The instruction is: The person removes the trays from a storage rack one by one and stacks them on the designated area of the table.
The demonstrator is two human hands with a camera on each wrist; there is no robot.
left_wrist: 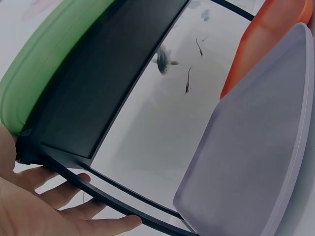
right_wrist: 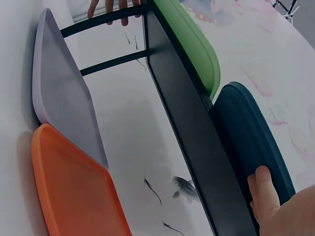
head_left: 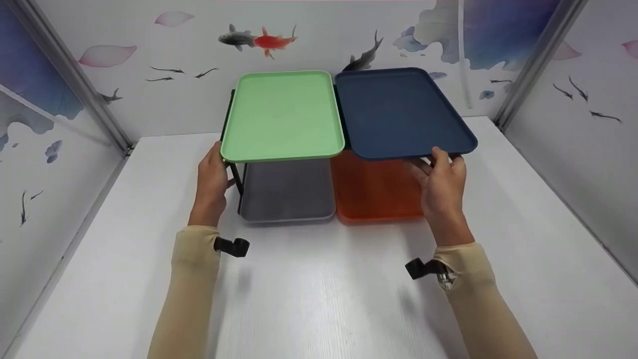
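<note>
A black two-tier rack point(left_wrist: 93, 73) bears a green tray point(head_left: 284, 114) at upper left and a navy blue tray point(head_left: 403, 112) at upper right. On the lower level lie a grey tray point(head_left: 291, 192) and an orange tray point(head_left: 379, 192). My right hand point(head_left: 445, 187) pinches the navy tray's front edge near its right corner, thumb on top and fingers beneath. Beside the green tray's front left corner is my left hand point(head_left: 212, 184). In the left wrist view its fingers point(left_wrist: 103, 226) extend loosely along the rack's black side bar; the thumb is mostly hidden.
The white table point(head_left: 319, 289) stretches in front of the rack. A back wall point(head_left: 174, 104) with painted fish stands close behind it, and side walls point(head_left: 573, 134) with metal corner posts enclose the table. Each wrist wears a small black camera point(head_left: 233, 247).
</note>
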